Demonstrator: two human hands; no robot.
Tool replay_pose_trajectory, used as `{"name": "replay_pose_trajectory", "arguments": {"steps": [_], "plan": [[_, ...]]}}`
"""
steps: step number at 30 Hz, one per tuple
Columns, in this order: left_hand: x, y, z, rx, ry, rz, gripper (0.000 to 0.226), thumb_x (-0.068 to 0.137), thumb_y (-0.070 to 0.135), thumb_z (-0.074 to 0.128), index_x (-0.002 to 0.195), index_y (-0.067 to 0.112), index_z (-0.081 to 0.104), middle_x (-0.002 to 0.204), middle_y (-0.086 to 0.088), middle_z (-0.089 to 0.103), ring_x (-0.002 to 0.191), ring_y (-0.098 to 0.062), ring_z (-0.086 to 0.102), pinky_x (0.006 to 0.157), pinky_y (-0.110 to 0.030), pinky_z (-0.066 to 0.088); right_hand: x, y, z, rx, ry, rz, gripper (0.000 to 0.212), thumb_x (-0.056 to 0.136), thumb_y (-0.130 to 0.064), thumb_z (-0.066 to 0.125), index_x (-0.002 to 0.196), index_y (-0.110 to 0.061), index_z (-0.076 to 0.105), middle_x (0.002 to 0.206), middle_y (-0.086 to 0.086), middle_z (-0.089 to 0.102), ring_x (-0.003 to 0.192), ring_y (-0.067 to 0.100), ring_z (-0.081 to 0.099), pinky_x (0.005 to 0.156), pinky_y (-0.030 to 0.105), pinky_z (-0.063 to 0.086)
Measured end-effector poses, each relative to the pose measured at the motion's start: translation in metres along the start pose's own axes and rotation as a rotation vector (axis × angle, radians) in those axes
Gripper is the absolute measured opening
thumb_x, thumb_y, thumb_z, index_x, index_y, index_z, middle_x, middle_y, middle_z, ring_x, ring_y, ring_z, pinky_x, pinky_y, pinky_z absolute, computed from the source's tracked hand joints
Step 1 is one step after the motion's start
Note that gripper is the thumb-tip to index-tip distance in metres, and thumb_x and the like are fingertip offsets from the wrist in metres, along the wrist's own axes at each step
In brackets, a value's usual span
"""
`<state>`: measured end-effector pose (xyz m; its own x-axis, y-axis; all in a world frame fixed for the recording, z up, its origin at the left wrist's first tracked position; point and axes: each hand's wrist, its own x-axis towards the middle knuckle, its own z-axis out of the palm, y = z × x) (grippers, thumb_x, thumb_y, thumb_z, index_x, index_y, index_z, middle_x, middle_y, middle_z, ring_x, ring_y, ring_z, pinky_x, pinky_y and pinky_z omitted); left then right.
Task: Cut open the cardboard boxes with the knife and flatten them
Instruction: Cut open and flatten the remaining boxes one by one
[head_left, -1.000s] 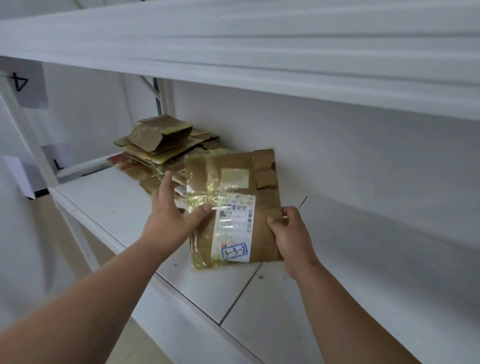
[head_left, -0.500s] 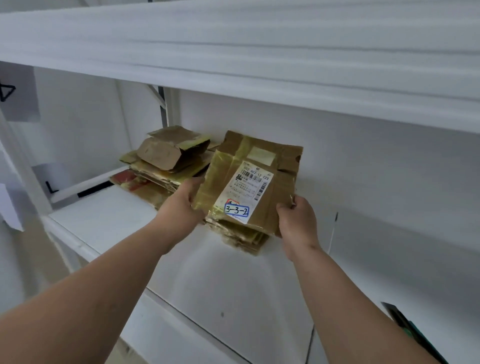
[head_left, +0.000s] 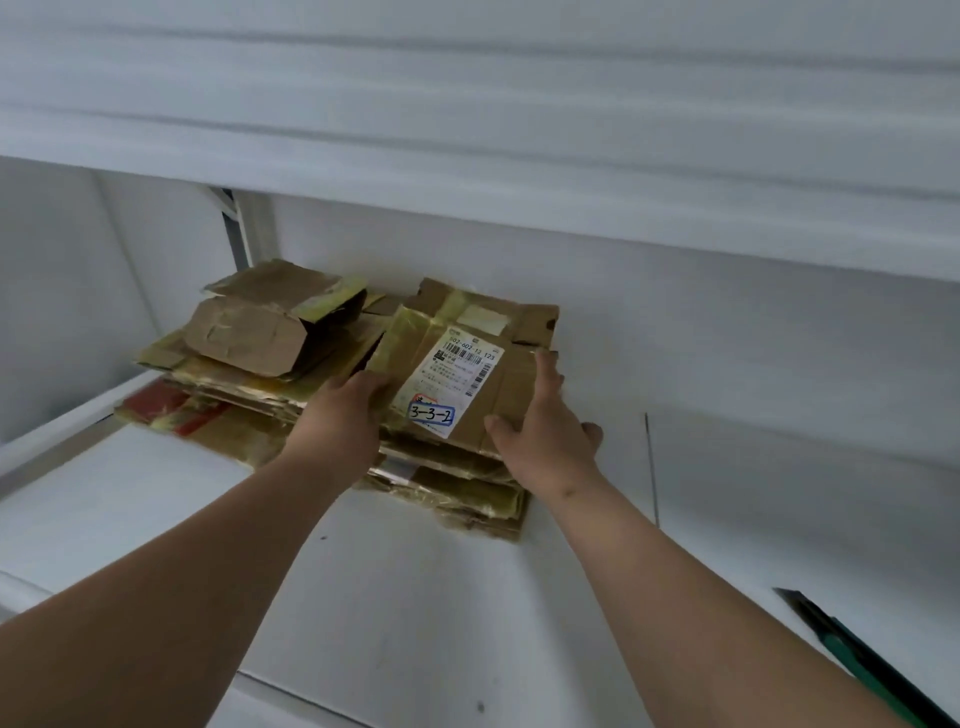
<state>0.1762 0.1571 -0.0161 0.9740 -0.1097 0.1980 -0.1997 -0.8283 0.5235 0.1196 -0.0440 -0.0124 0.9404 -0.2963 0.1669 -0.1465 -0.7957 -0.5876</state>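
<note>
Moved from mid-air onto the flattened stack (head_left: 457, 478), labelled box (head_left: 467, 369) pressed by open right hand (head_left: 540, 421), gripped by left hand (head_left: 348, 410), flattening done

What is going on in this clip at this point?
A person is setting a flattened cardboard box, the one labelled 3-3-2, onto a stack of flattened boxes at the back of a white shelf. The left hand holds its left edge; the right hand rests on its right side with fingers spread. Another pile of flattened boxes lies to the left. The knife lies untouched at the lower right.
</note>
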Motion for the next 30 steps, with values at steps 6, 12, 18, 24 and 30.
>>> {"name": "replay_pose_trajectory", "arguments": {"steps": [6,12,18,24,30], "plan": [[-0.003,-0.006,0.009,0.493,-0.045,0.048,0.048,0.091,0.019,0.047,0.138,0.029,0.045,0.146,-0.002,0.034,0.13,-0.031,0.031,0.105,-0.044,0.036,0.004,0.013,0.021,-0.388,-0.14,-0.107,0.057,0.093,-0.067,0.036,0.142,-0.039,0.042,0.155,-0.004,0.025,0.141,0.024,0.022,0.112,0.052,0.013],[-0.004,-0.009,0.026,0.564,-0.068,0.113,0.043,0.097,0.04,0.027,0.136,0.029,0.039,0.138,0.005,0.048,0.13,-0.019,0.037,0.103,-0.042,0.029,0.007,0.022,0.025,-0.402,-0.207,-0.137,0.074,0.088,-0.072,0.041,0.147,-0.029,0.026,0.153,-0.002,0.038,0.146,0.019,0.026,0.117,0.056,-0.003],[-0.004,-0.003,0.03,0.636,-0.197,0.085,0.078,0.083,0.081,0.021,0.139,0.029,0.036,0.139,0.004,0.05,0.131,-0.021,0.041,0.104,-0.045,0.028,0.005,0.029,0.026,-0.439,-0.305,-0.134,0.064,0.094,-0.069,0.032,0.147,-0.034,0.033,0.162,-0.005,0.025,0.15,0.02,0.017,0.115,0.059,-0.01],[-0.012,0.004,0.027,0.718,-0.298,0.087,0.103,0.065,0.097,0.021,0.146,0.033,0.023,0.15,0.001,0.037,0.137,-0.024,0.035,0.109,-0.047,0.024,-0.008,0.042,0.027,-0.424,-0.356,-0.13,0.075,0.094,-0.072,0.024,0.157,-0.037,0.006,0.166,-0.011,-0.01,0.153,0.021,-0.003,0.116,0.059,-0.014],[-0.019,0.025,0.022,0.682,-0.213,0.084,0.092,0.074,0.086,0.035,0.145,0.029,0.031,0.149,-0.003,0.031,0.138,-0.028,0.028,0.112,-0.049,0.024,-0.028,0.051,0.013,-0.264,-0.125,-0.16,0.064,0.099,-0.057,0.032,0.155,-0.029,0.018,0.154,-0.002,0.039,0.143,0.021,0.033,0.118,0.052,0.001]]}}
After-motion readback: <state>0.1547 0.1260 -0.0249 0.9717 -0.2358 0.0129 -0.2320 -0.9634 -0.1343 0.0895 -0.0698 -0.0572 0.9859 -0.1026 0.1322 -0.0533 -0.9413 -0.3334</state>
